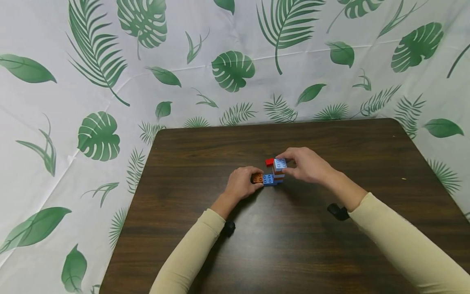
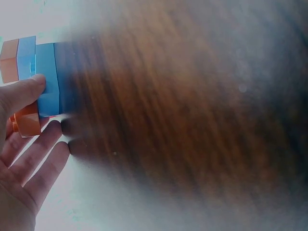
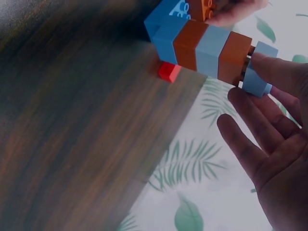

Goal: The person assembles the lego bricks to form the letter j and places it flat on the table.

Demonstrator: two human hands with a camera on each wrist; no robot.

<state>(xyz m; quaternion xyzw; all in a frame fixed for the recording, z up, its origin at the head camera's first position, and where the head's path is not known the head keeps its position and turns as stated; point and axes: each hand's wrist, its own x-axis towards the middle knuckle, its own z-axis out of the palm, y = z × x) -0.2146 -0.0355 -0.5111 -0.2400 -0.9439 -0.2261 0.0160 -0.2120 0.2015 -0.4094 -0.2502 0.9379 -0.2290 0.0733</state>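
A tower of toy building bricks (image 3: 209,48), alternating orange and light blue, rises from a long blue brick (image 1: 269,179) on the table. At its top my right hand (image 1: 306,163) pinches a light blue brick (image 1: 280,163) between thumb and fingers. In the right wrist view this brick sits slightly tilted over the uppermost orange brick (image 3: 235,57), with studs showing in a narrow gap. My left hand (image 1: 240,181) holds another orange brick (image 1: 258,178) at the base's left end, its thumb lying against the blue brick in the left wrist view.
A small red brick (image 1: 269,162) lies just behind the tower. All this stands on a dark wood-grain table (image 1: 205,147), with a white leaf-patterned cloth (image 1: 198,32) hanging beyond its far edge. Black devices (image 1: 338,212) show by both wrists.
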